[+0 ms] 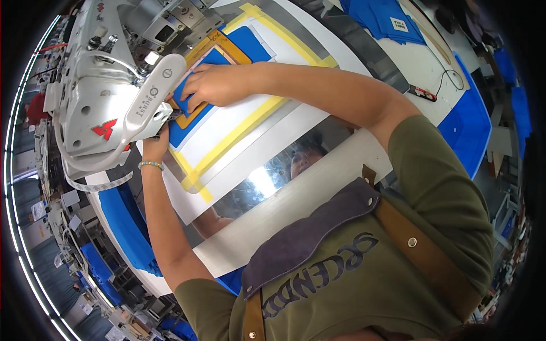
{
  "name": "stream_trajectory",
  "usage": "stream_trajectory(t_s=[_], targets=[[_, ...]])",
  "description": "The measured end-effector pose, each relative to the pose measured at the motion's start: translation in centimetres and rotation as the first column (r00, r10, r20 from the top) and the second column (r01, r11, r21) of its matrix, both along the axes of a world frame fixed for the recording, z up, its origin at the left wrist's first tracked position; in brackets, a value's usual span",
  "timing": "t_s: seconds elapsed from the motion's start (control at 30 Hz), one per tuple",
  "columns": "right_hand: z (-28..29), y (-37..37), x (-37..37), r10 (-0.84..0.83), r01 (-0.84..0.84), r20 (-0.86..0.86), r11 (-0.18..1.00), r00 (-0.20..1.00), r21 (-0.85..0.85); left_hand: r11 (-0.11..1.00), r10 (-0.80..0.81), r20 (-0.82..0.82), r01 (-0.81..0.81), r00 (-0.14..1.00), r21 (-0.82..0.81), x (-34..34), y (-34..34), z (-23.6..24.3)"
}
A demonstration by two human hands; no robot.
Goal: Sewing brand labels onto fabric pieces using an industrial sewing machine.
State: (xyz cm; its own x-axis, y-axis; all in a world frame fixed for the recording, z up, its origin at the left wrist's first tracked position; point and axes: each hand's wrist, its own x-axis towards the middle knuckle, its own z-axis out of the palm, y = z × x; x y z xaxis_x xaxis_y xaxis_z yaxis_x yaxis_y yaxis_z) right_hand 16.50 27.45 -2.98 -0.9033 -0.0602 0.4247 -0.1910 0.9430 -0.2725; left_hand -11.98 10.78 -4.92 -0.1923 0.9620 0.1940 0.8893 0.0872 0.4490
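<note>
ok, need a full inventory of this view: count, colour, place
Sewing machine: one, white, upper left
Frame: one, orange-yellow, beside machine
Blue cloth: count unclear, at the frame
White sheet: one, white, beneath
Tape: several strips, yellow, around frame
Metal plate: one, silver, centre
Cloth pile: one, blue, lower left
Folded cloths: several, blue, top right
Bin: one, blue, right
Background: cluttered, items too small to count
Bracelet: one, multicoloured, left wrist
Left hand: one, partly hidden by machine
Right hand: one, over frame
</note>
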Motion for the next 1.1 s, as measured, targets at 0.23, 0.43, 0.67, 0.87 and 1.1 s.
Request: stream_trajectory(t_s=[0.23, 0.43, 0.67, 0.87, 1.1], targets=[[0.7, 0.5, -0.8, -0.013, 0.009, 0.073, 0.998, 0.997, 0.055, 1.0, -0.022, -0.099, 0.022, 0.995, -0.003, -2.0, 0.3, -1.8], [1.1, 0.5, -0.8, -0.025, 0.028, 0.097, 0.999, 0.995, -0.022, 0.995, -0.105, -0.172, 0.103, 0.979, -0.016, -3.0, 0.6, -2.5], [1.1, 0.9, -2.0, -0.01, 0.018, 0.103, 0.997, 0.995, -0.074, 0.994, -0.068, -0.101, 0.076, 0.993, 0.073, -2.7, 0.9, -2.8], [0.5, 0.9, -3.0, -0.097, 0.097, 0.002, 0.994, 0.995, 0.047, 0.997, -0.032, -0.056, 0.036, 0.998, 0.063, -1.3, 0.5, -1.9], [1.6, 0.2, -1.7, -0.035, 0.036, 0.102, 0.999, 0.994, -0.012, 0.968, 0.133, 0.34, -0.195, 0.931, 0.155, 3.8, -1.4, 0.8]])
